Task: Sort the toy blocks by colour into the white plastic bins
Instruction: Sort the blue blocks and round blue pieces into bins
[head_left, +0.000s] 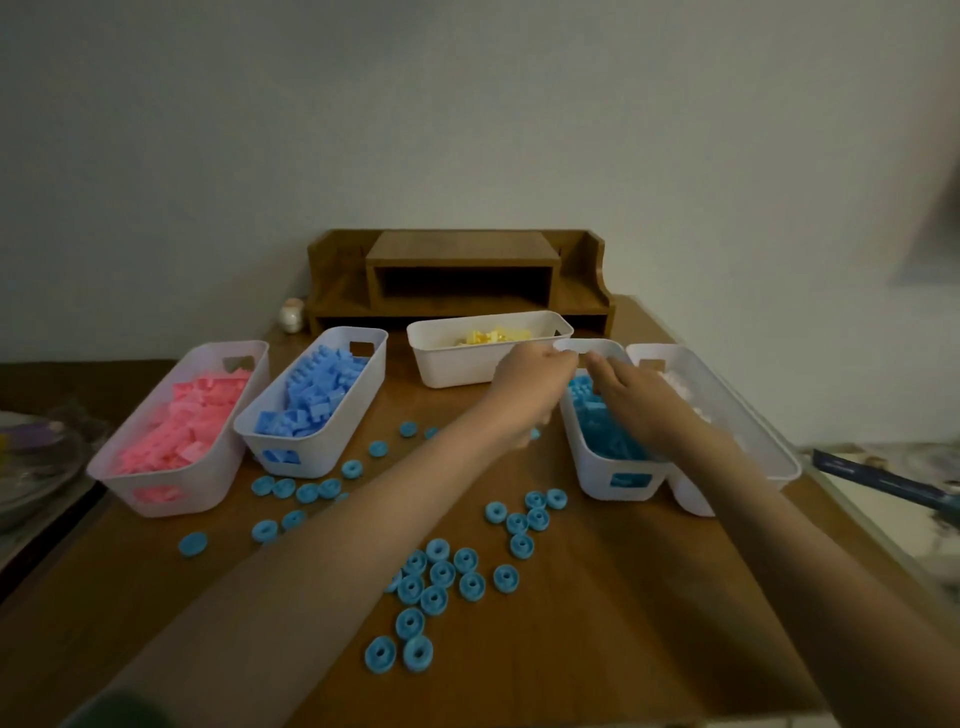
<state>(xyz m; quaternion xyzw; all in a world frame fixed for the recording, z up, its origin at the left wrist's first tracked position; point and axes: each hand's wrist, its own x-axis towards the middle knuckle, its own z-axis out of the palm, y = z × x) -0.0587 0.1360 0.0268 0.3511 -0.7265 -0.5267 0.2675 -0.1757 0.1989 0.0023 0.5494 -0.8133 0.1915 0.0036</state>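
Note:
Five white bins stand on the wooden table: pink blocks in the left bin, blue blocks in the second bin, yellow blocks in the back bin, turquoise blocks in a bin, and pale blocks in the right bin. My left hand curls its fingers at the turquoise bin's far left rim. My right hand lies over that bin, fingers stretched to its far rim. Several turquoise rings lie loose on the table.
A wooden desk organiser stands against the wall behind the bins, with a small white figure at its left. Cluttered surfaces flank the table on both sides, and a dark blue object lies to the right.

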